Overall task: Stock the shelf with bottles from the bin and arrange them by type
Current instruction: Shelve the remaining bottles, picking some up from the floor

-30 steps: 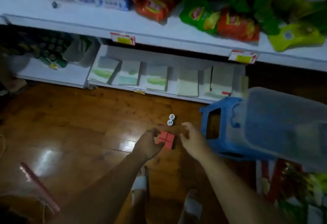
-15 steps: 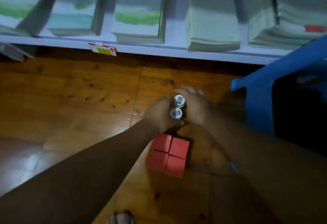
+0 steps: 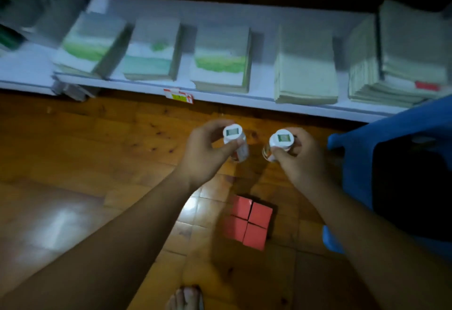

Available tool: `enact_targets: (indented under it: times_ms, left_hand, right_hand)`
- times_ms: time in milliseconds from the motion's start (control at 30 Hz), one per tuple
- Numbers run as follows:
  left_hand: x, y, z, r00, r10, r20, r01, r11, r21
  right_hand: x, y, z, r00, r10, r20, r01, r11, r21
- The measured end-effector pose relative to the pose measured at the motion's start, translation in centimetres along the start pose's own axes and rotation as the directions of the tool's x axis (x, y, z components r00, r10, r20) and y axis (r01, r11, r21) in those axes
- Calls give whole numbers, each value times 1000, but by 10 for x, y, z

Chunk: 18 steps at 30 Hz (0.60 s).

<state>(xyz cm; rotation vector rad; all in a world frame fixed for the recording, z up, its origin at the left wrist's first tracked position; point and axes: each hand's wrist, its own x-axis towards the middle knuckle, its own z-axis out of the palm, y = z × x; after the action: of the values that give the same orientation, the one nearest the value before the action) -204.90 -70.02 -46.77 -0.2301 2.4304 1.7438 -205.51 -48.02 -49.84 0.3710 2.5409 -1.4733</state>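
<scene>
Half a second ago the two bottles stood cap to cap with both hands bunched round them; now they are pulled apart, one to each hand. The left hand (image 3: pixel 203 155) grips the first bottle (image 3: pixel 233 136) with thumb and fingers curled round it just under its white cap. The right hand (image 3: pixel 303 160) holds the second bottle (image 3: pixel 281 139) the same way. Both bottles are upright, near each other but not touching, above the wooden floor (image 3: pixel 97 150) and just in front of the bottom shelf (image 3: pixel 244 100).

The block of four red boxes (image 3: pixel 247 221) sits on the floor where it was, nearer the person than the hands. A bare foot (image 3: pixel 186 297) shows at the bottom edge.

The shelf carries a row of flat paper stacks (image 3: pixel 222 60) lying side by side, some with green printed covers, and a price tag (image 3: pixel 179 95) hangs on its front lip. A blue stool (image 3: pixel 391 133) stands at the right, close to the right hand. I cannot tell what is in its dark hollow.
</scene>
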Motion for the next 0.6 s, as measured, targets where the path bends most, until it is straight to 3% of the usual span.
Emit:
enact_targets:
  times_ms: [67, 267, 467, 600]
  left_hand:
    - [-15, 73, -22, 1000, 0, -25, -3, 993, -121]
    - [-70, 325, -74, 994, 40, 98, 0, 926, -377]
    - [-144, 568, -102, 957, 181, 225, -70, 902, -425]
    - [-210, 698, -97, 883, 264, 389, -48, 874, -483]
  right_hand:
    - [-32, -74, -36, 999, 18, 27, -21, 993, 113]
    - [-137, -299, -183, 1000, 6, 9, -8, 949, 315]
    - [-250, -485, -344, 969, -33, -246, 130, 912, 389]
    - [-344, -556, -429, 890, 47, -454, 186, 872, 453]
